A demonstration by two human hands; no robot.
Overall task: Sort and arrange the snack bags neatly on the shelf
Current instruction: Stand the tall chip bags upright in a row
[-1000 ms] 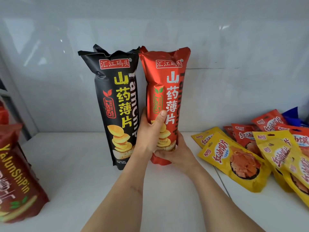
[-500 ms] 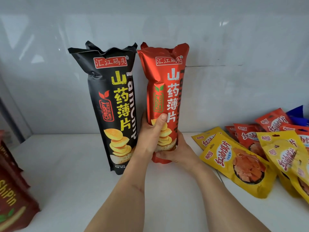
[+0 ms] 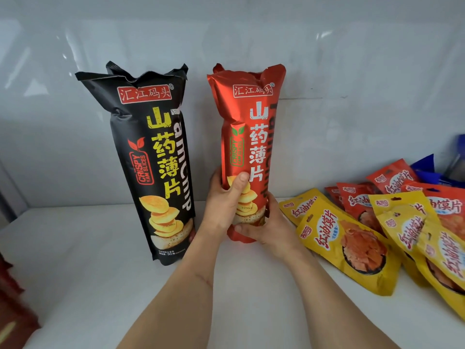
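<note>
A tall red yam-chip bag stands upright at the middle of the white shelf. My left hand grips its lower left side, thumb across the front. My right hand curls round its base from the right. A tall black yam-chip bag stands upright just to the left, with a narrow gap between the two. Both bags lean near the glossy back wall.
Several flat yellow snack pouches and red pouches lie in a loose heap at the right, with blue packaging behind them. A dark red bag shows at the lower left edge.
The view has shifted right and down, so the dark red bag at the left has nearly left the frame. A gap has opened between the red and black bags. Both hands keep their hold.
</note>
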